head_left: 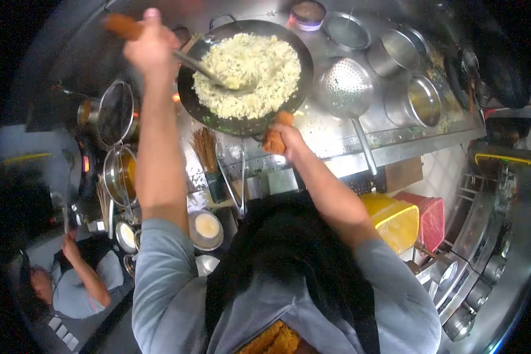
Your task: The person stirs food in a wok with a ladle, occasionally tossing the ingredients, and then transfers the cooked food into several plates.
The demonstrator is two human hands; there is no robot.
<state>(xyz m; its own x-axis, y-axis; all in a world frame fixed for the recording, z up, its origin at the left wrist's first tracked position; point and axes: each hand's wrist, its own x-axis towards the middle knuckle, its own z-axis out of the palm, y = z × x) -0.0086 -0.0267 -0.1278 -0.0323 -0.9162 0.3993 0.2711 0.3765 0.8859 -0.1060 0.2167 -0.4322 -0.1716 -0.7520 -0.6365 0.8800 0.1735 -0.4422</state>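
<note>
My left hand point(150, 47), blurred by motion, is closed round the wooden handle point(124, 26) of a long ladle. Its metal shaft point(197, 64) slants down into egg-flecked fried rice point(265, 65), which partly hides the head. The rice fills a large dark wok point(305, 59) on the stove, with green bits near its lower edge. At the wok's near rim, my right hand point(288, 140) grips a folded orange-brown cloth point(275, 141). The cloth covers whatever part of the rim or handle lies beneath it.
Right of the wok lies a perforated skimmer point(347, 88), near metal pots point(416, 103). Left are wire strainers point(117, 112), a bamboo brush point(205, 150) and a bowl of white contents point(206, 225). Yellow point(395, 221) and red bins stand lower right. Another person point(82, 277) works at far left.
</note>
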